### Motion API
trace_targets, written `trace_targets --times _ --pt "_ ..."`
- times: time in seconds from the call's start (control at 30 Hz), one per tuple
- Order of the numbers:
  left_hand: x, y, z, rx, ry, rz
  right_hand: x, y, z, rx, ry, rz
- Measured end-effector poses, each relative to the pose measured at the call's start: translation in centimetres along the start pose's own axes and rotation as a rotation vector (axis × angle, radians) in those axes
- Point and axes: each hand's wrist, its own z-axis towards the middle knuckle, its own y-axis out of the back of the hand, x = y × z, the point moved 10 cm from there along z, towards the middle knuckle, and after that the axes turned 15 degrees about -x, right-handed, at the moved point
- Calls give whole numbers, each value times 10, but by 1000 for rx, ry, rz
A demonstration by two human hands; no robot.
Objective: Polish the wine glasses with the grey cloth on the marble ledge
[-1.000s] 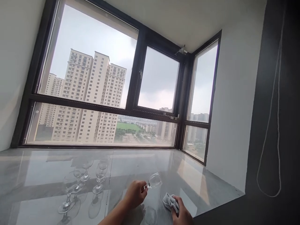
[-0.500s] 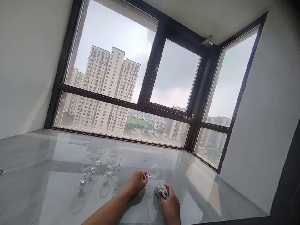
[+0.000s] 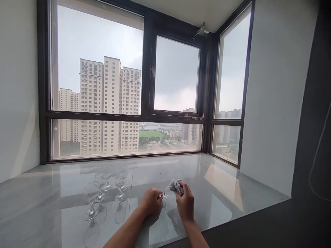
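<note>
My left hand [image 3: 151, 200] is closed round the stem of a clear wine glass [image 3: 167, 193], held sideways just above the glossy grey marble sill [image 3: 64, 203]. My right hand [image 3: 185, 203] grips a small grey cloth [image 3: 175, 186] and presses it against the bowl of that glass. Most of the bowl is hidden behind the cloth and my fingers. To the left, several empty wine glasses [image 3: 106, 187] stand upright in a loose cluster on the sill.
A large black-framed corner window [image 3: 147, 89] runs along the back of the sill, with tower blocks outside. White walls close in both sides. The sill's front edge [image 3: 232, 224] drops to a dark wall at the right.
My right hand has lifted the cloth off the sill and brought it up against the glass in my left hand. My view has swung and levelled out.
</note>
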Motion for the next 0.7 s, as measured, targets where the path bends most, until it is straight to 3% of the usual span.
trace_targets --times 0.17,0.53,0.7 --pt "8 9 -2 -47 38 0 -32 8 2 -48 -83 -133" --pt "38 5 -7 -150 213 125 -44 -2 2 67 -111 -257" --pt "39 7 -19 -148 219 202 -48 -6 0 129 -132 -286"
